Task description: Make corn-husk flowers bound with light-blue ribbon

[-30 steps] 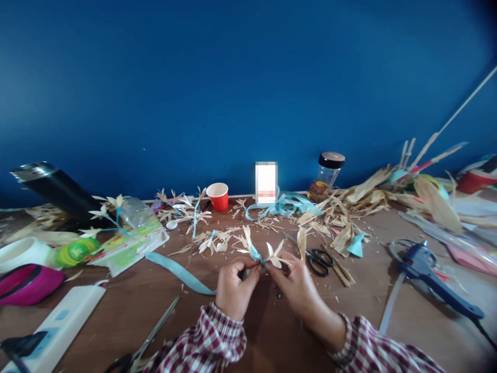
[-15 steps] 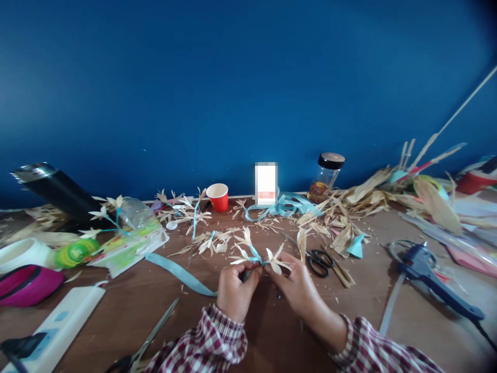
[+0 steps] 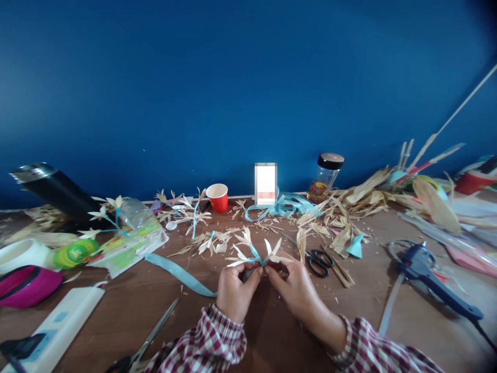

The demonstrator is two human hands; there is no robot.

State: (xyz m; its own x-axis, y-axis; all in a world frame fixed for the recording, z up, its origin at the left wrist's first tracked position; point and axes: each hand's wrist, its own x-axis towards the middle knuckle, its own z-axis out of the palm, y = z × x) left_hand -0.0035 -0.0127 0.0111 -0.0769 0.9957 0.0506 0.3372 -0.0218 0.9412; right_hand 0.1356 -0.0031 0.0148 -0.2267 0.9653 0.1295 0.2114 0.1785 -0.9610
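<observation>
Both hands meet at the middle front of the table, pinching one corn-husk flower sprig (image 3: 254, 252) by its blue-wrapped stem. My left hand (image 3: 236, 291) is closed on the sprig's lower part, thumb against the fingers. My right hand (image 3: 294, 284) pinches the stem from the other side, near the rightmost bloom. Pale pointed petals fan out above the fingertips in three blooms. A light blue ribbon (image 3: 182, 274) runs over the table to my left hand; where it ends is hidden behind that hand. The exact grip points are covered by the fingers.
Scissors (image 3: 155, 331) lie at front left, black-handled scissors (image 3: 319, 263) right of the hands. A blue glue gun (image 3: 435, 280) rests at right, a power strip (image 3: 66, 331) at left. A red paper cup (image 3: 217, 198), a glass jar (image 3: 326, 178) and husk scraps (image 3: 368, 194) line the wall.
The right bloom of the sprig has turned, its petals now pointing more upward. Both hands keep nearly the same place and grip.
</observation>
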